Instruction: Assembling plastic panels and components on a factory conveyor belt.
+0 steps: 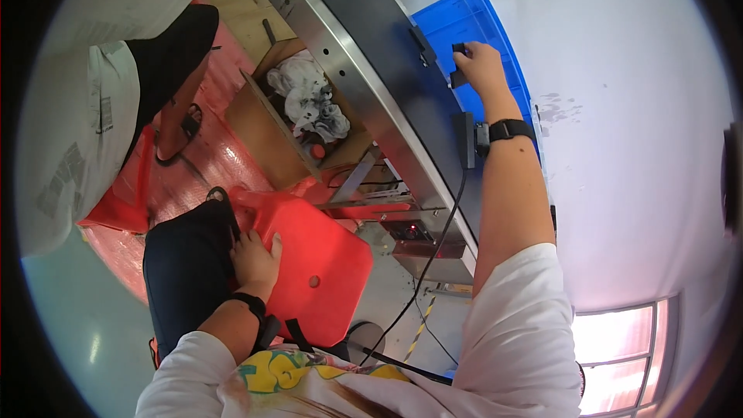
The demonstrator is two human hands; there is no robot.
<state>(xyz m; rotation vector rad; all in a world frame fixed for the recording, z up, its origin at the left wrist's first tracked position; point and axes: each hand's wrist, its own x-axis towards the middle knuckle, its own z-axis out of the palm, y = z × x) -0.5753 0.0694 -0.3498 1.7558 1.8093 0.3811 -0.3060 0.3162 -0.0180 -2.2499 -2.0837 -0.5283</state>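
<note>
My right hand (484, 68) reaches out over the far side of the dark conveyor belt (387, 54), beside a blue plastic crate (472, 19). Its fingers are closed on a small black block-shaped part (458, 77), partly hidden by the hand. Another black part (422, 45) lies on the belt nearby. Beside my right wrist is a longer black block (464, 139). Low on the left, my left hand (257, 265) rests with fingers apart at the edge of a red plastic stool (325, 263), against a dark trouser leg (186, 271). It holds nothing.
A cardboard box (267, 135) with crumpled white plastic bags (306, 97) stands below the belt's metal side rail (340, 39). A black cable (429, 263) hangs across the belt's near end. At the left sits another person (166, 54) in a light top. A white wall (619, 147) borders the right.
</note>
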